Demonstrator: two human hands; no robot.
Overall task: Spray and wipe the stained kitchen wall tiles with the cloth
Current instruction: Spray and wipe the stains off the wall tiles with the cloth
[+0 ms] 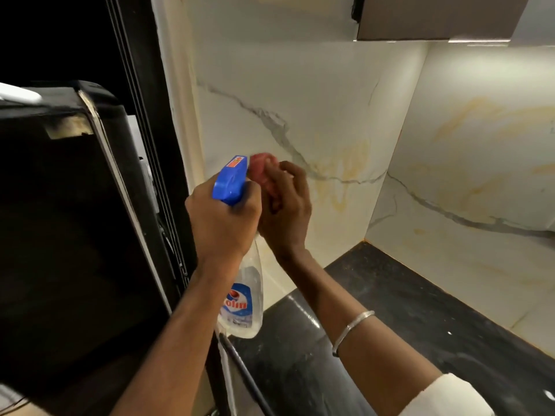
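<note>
Two hands work close together near the left wall. Left hand (222,217) grips the neck of the spray bottle (241,292), blue trigger head (229,183) aimed at the tiles. Right hand (285,211) is closed on a bunched pink cloth (264,169), held just beside the nozzle. Advice: keep the cloth clear of the nozzle, mist the stain, then wipe downward. Farther right, the yellow stain (345,181) streaks the marble-look wall tiles (300,94) above the black counter (390,295); more yellowing marks the far wall.

Black appliance (69,205) beside dark countertop (405,310), overhead cabinet (435,19).
</note>
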